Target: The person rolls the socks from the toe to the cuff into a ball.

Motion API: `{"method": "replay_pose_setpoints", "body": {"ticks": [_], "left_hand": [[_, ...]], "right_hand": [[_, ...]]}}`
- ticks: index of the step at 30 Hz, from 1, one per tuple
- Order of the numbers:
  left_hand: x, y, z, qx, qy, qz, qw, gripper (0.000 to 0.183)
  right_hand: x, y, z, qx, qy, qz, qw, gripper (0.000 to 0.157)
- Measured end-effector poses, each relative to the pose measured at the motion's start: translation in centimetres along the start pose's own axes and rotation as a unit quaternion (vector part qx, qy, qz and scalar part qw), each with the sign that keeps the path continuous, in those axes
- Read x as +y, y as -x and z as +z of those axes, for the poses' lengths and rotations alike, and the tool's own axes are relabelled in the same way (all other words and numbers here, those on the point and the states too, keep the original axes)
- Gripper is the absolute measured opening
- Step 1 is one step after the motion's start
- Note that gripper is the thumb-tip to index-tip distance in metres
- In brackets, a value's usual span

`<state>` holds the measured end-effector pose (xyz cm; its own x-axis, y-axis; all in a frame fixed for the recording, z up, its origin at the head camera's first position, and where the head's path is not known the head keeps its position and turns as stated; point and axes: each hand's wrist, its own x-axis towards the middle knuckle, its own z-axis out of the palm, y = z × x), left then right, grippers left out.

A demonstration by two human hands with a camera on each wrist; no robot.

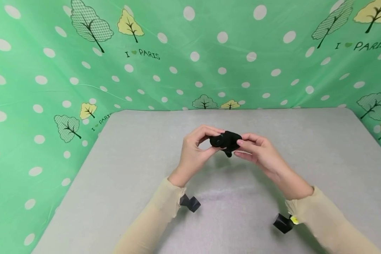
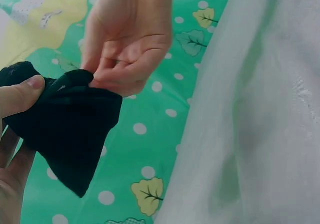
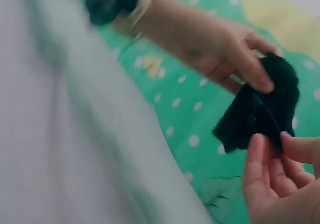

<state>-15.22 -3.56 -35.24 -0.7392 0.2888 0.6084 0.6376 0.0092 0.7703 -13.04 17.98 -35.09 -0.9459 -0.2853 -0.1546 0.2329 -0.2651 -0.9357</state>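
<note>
A small black folded cloth (image 1: 230, 140) is held up between both hands over the table; its exact kind cannot be told. My left hand (image 1: 195, 144) grips its left end, thumb below and fingers above in the head view. At the other end, my right hand (image 1: 266, 153) pinches the edge with thumb and fingertips. The left wrist view shows the cloth (image 2: 75, 129) spreading into a wide flap that hangs to a point, with the left thumb pressed on its rolled top. In the right wrist view, the cloth (image 3: 272, 96) has a fold near the right fingertips.
The grey tabletop (image 1: 139, 151) lies beneath both hands. Behind it hangs a green sheet (image 1: 165, 81) with white dots and printed trees. A black wrist device (image 1: 190, 203) sits by the left sleeve, and another (image 1: 283, 223) by the right sleeve.
</note>
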Motion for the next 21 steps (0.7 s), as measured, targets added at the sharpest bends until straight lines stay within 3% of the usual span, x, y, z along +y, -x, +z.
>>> {"method": "replay_pose_setpoints", "body": {"ticks": [2,5,7,9,11,17,21], "left_hand": [[0.0,-0.1,-0.1,0.011,0.014,-0.015,0.9997,0.022],[-0.1,-0.2,-0.3,0.031,0.041,-0.042,0.9978,0.023],[-0.2,-0.2,-0.3,0.049,0.064,-0.062,0.9948,0.025],[-0.2,-0.3,-0.4,0.07,0.099,-0.081,0.9893,0.027],[-0.1,-0.4,-0.6,0.09,0.134,-0.098,0.982,0.03],[0.6,-0.8,-1.2,0.152,0.196,-0.125,0.9609,0.048],[1.0,-0.9,-1.4,0.15,0.256,-0.141,0.9447,0.049]], "right_hand": [[0.3,-0.2,-0.2,-0.032,-0.102,0.01,0.994,0.018],[0.9,-0.6,-0.5,-0.102,-0.217,0.015,0.971,0.025],[1.2,-0.9,-0.7,-0.144,-0.256,0.011,0.956,0.029],[1.3,-1.2,-0.7,-0.162,-0.27,0.006,0.949,0.03],[1.3,-1.4,-0.6,-0.161,-0.263,0.003,0.951,0.031],[1.5,-1.6,0.1,-0.148,-0.178,-0.001,0.973,0.033],[1.6,-1.8,0.7,-0.117,-0.156,-0.007,0.981,0.03]]}}
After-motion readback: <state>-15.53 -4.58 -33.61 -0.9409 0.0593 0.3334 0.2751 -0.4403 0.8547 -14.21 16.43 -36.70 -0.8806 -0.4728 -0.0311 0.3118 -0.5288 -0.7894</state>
